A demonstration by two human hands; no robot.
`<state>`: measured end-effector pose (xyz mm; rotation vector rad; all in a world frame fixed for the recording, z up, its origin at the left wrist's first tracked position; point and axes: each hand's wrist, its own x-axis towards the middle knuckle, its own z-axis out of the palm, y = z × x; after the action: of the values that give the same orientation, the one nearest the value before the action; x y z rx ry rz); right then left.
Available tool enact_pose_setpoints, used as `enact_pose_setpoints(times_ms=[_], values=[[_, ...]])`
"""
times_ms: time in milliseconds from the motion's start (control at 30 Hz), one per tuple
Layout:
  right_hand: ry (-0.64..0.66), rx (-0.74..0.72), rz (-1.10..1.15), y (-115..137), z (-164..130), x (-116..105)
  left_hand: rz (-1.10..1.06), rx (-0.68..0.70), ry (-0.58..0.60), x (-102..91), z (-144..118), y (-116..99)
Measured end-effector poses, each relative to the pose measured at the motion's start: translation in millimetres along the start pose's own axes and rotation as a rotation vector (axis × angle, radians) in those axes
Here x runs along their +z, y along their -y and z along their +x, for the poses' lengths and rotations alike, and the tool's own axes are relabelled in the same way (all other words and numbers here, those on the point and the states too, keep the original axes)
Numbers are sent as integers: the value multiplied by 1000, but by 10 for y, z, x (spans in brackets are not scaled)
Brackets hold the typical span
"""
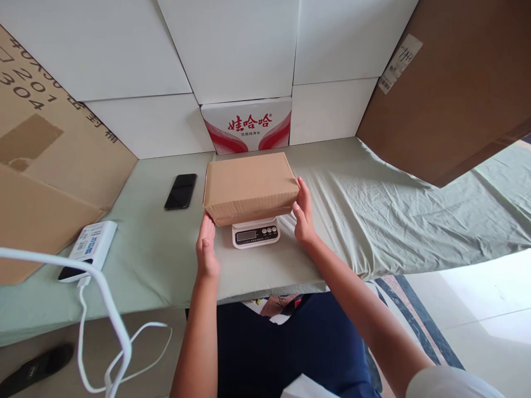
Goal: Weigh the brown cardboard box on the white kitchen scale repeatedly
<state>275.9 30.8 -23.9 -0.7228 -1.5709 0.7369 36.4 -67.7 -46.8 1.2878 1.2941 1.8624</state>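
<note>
Brown cardboard makes up the plain box (pixel 249 185) over the white scale (pixel 256 233) on the bench (pixel 332 221), hiding the plate; whether its weight rests there or is partly carried cannot be told. The left hand (pixel 207 249) lies open with fingers nearly straight at the box's left end; the right hand (pixel 304 215), thumb parted from its fingers, cups the right end, so the two have hold of it between them. To do this step well, the person should keep it level, centre it over the scale, lower it gently and leave the display uncovered, as any finger left pressing would likely spoil a reading. The box's long axis runs left to right across the scale, right end turned slightly farther from the person; one long side faces the person, a broad face points up, and no visible marking shows a front.
</note>
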Motion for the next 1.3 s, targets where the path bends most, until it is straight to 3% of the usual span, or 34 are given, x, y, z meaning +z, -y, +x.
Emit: enact_pose_setpoints(times_ms=[1300], values=[[4,71,54,87,3,9,18,-41,-5,-22,-2,54]])
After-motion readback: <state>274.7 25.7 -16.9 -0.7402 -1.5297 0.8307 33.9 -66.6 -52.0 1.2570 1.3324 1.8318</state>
